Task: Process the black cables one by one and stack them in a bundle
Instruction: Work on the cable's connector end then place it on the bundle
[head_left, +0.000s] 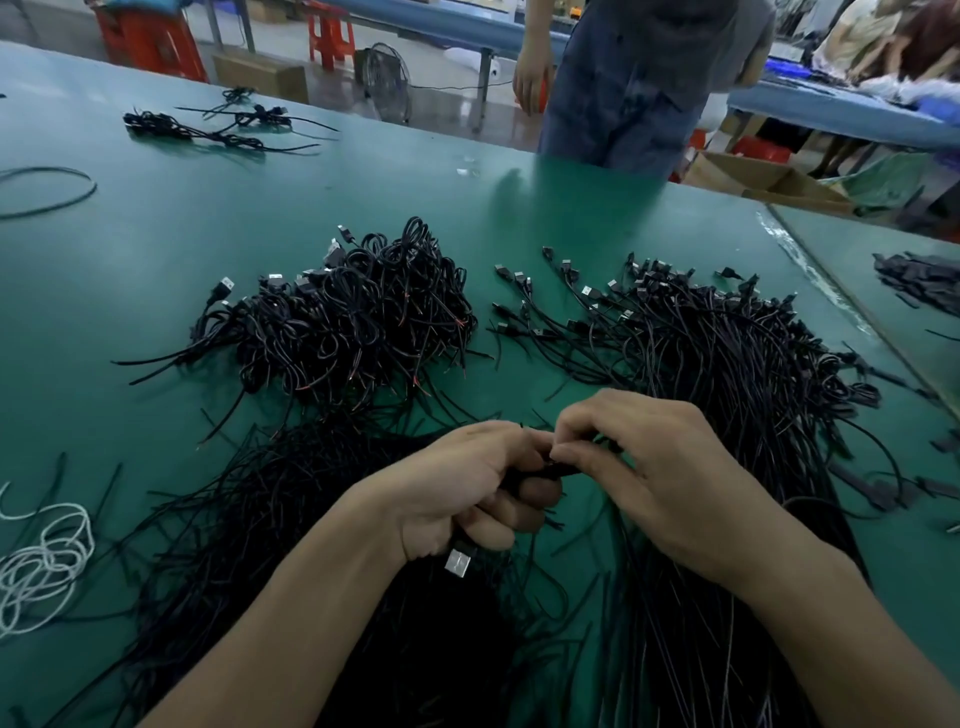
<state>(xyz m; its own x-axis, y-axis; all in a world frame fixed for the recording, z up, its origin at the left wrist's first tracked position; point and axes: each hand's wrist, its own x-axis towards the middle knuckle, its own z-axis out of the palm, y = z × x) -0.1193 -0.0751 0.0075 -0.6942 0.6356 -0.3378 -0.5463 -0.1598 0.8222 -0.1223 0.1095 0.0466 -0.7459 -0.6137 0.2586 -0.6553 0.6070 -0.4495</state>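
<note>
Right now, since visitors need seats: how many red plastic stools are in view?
2. One red stool stands far left beyond the green table; the other stool right of it, near the floor fan. A red shape behind the cardboard boxes may be a third.

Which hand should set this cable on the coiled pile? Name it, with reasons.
Left, probably. The left hand grips the cable in its fist, and the coiled pile lies on its side; the right hand only pinches the cable.

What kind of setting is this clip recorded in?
Probably a cable assembly workshop: heaps of black cables cover a green worktable, red stools and cardboard boxes stand on the floor, and more blue benches run behind.
</note>
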